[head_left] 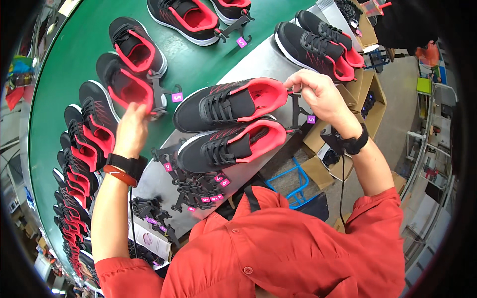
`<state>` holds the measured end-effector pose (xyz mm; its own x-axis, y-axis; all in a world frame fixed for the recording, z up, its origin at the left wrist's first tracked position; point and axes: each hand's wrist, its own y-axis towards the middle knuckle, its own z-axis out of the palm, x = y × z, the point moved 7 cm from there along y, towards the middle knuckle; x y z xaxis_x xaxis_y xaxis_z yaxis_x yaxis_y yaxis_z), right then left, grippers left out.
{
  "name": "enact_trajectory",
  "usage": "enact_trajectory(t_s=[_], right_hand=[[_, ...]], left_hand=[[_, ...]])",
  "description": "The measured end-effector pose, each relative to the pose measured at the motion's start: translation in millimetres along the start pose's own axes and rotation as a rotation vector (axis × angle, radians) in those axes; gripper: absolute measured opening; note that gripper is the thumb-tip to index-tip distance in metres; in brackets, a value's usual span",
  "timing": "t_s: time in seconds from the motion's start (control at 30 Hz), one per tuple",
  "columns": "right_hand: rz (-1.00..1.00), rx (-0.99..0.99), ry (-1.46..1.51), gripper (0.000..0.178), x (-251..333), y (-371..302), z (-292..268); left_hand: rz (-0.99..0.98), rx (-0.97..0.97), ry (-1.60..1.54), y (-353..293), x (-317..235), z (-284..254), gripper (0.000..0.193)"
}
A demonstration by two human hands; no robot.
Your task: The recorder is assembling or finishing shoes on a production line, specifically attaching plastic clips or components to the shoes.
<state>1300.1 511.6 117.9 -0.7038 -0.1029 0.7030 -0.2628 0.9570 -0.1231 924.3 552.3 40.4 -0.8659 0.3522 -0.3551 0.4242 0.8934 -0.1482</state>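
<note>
In front of me a pair of black sneakers with coral-pink linings lies side by side, a far sneaker [211, 107] and a near sneaker [218, 151], toes to the left. A black plastic shoe hanger [298, 111] with a purple tag joins them at the heels. My right hand [320, 97] pinches the far sneaker's heel, beside the hanger's upper end. My left hand [131, 130] has its fingers closed at the heel of another sneaker [121, 79], slightly blurred. That sneaker's pair has its own hanger [158, 92] at the heels.
Loose black hangers [198, 186] are heaped on the metal ledge [164, 198]. Rows of sneakers [74, 169] line the green belt [184, 64] at left. Another pair [318, 47] sits at upper right. Cardboard boxes [370, 94] and a blue metal frame [293, 181] stand below, right.
</note>
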Motion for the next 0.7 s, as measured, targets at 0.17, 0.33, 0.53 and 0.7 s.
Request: enact_trajectory(t_s=[0.17,0.33,0.53,0.7], right_hand=[[-0.367,0.185,-0.387,0.026,47,3,54],[-0.387,0.197,-0.579,0.012,33,-5,100],[-0.439,0.174,-0.456,0.016,29,-10,68],[-0.223,0.201,-0.298,0.018,38,-1,32]], left_hand=[[-0.036,-0.117,0.063,10,18,-22,0.044],[-0.212,-0.234,-0.023,-38,8,-28,0.07],[-0.304,-0.368,-0.179,-122,6,-56,0.059],[-0.401,-0.354,-0.359,-177,-3,-51,0.049]])
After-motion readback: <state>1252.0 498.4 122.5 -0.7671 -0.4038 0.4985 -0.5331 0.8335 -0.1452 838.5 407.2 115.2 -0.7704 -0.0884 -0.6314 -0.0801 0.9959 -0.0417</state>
